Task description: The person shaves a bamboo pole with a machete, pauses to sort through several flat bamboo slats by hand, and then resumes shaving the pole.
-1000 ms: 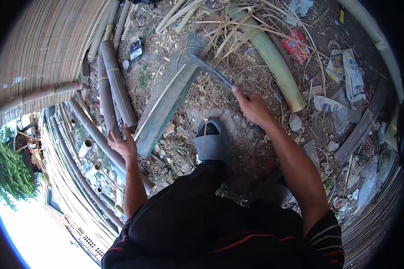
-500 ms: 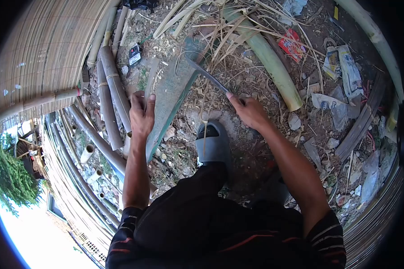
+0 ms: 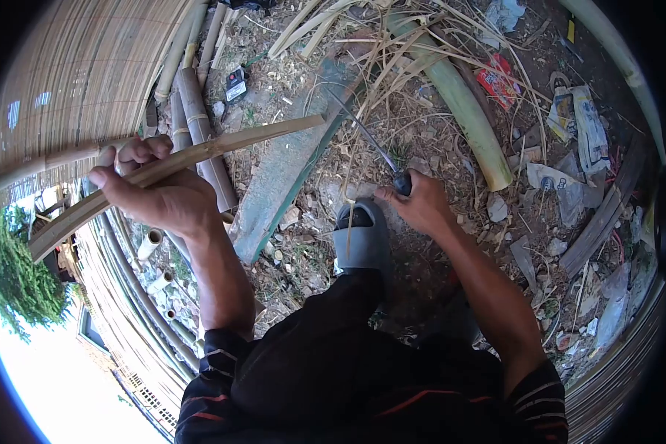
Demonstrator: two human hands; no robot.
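L hand (image 3: 172,198) holding bamboo strip (image 3: 200,152) | R hand (image 3: 423,205) gripping knife (image 3: 381,154) | risk: strip poss. twisting → knife glancing twd sandaled foot (image 3: 362,248)

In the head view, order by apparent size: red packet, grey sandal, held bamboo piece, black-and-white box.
1. Bamboo piece, though nearer the camera
2. Grey sandal
3. Red packet
4. Black-and-white box

Bamboo strip (image 3: 266,132) in L hand (image 3: 179,201)
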